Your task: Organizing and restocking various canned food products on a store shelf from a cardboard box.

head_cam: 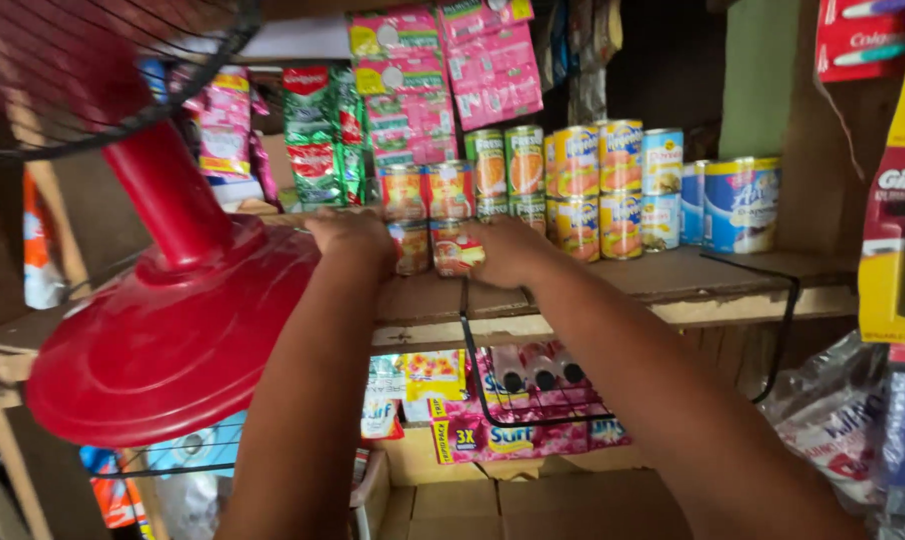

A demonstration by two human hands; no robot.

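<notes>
- The right hand (508,250) is curled around the side of a small red-and-yellow can (455,247) on the wooden shelf (673,275), fingers pressed to its label.
- The left hand (353,236) rests knuckles-up on the shelf just left of a second small can (410,246); whether its fingers pinch anything I cannot tell, since they are hidden behind the hand.
- Those 2 cans stand side by side at the near edge of the shelf, between the hands, with 2 more of the same kind stacked behind and above them.
- To the right and farther back stand green-labelled tins (507,162), then yellow tins (600,185) stacked 2 high, then blue-and-white tins (741,203) at the far right.
- Pink sachet strips (443,75) hang above the cans; green packets (318,135) hang to their left.
- A red fan (173,310), its base tilted toward the camera, fills the near left.
- Below the shelf, a black wire rack (533,400) holds pink detergent packets.
</notes>
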